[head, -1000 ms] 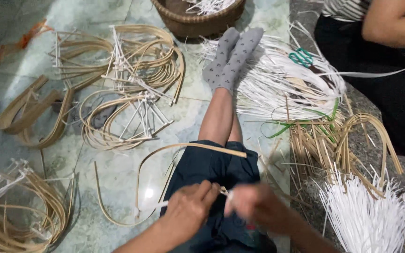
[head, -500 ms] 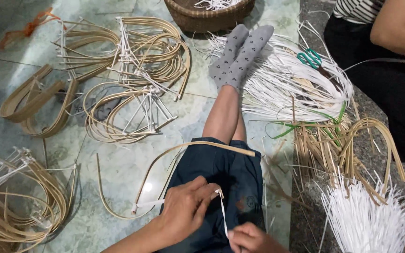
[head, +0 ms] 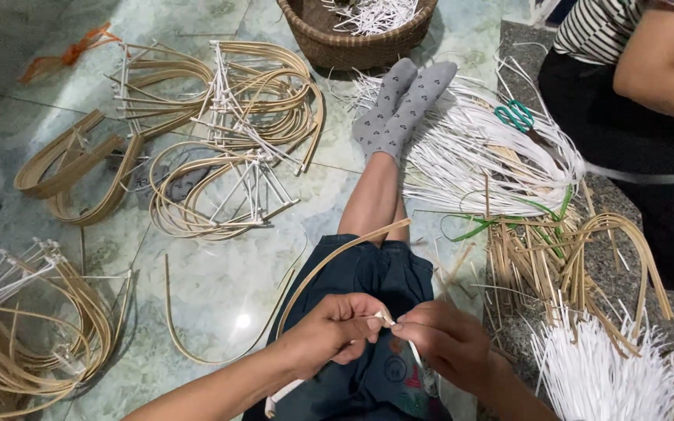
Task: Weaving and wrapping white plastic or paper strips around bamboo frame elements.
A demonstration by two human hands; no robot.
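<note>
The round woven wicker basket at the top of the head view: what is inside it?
The round woven wicker basket holds a loose heap of thin white strips. Its brown woven inner wall shows on the left. Whatever lies beneath the strips is covered, and the frame edge cuts off its far side.

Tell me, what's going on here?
A person sits on a tiled floor with legs stretched out. The left hand and right hand meet over the lap, pinching the end of a bent bamboo strip with a white strip at it. Bundles of bent strips lie around; a woven basket stands beyond the feet.
</note>
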